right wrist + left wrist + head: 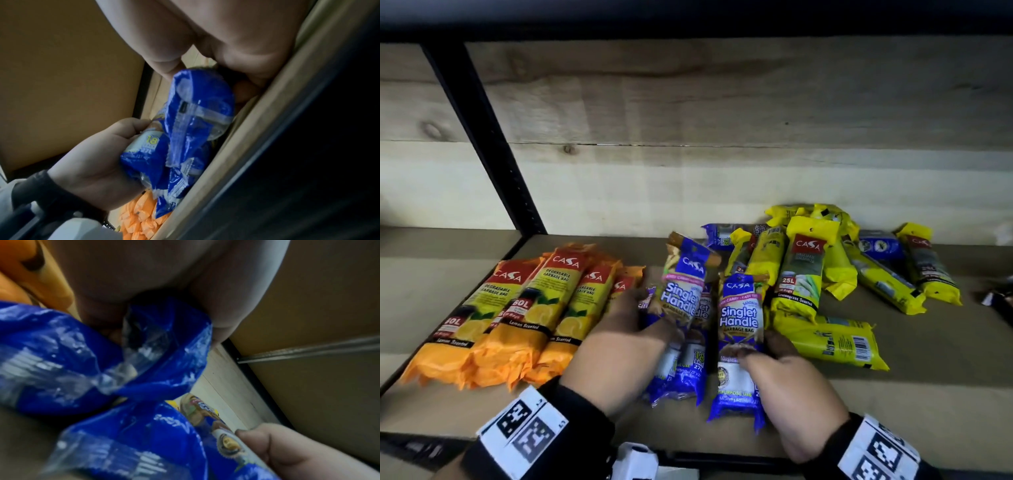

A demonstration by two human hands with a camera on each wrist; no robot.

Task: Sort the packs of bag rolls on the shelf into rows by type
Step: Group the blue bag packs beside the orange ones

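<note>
Several blue "Singlet Handle" packs lie mid-shelf. My left hand (650,317) grips a tilted blue pack (683,291) resting over others (685,373); the left wrist view shows its crinkled blue end (144,353) between thumb and fingers (92,293). Just to the right, my right hand (760,354) grips another blue pack (739,318) around its lower half, the same pack (197,105) showing close in the right wrist view. Orange packs (517,308) lie side by side in a row at the left. Yellow packs (804,270) sit in a loose heap at the right.
Two more blue packs (880,246) (719,233) are mixed into the yellow heap. A black upright post (482,137) stands at the left. A wooden back wall (722,120) closes the brown shelf board (911,404). A dark object (1000,298) lies at the right edge.
</note>
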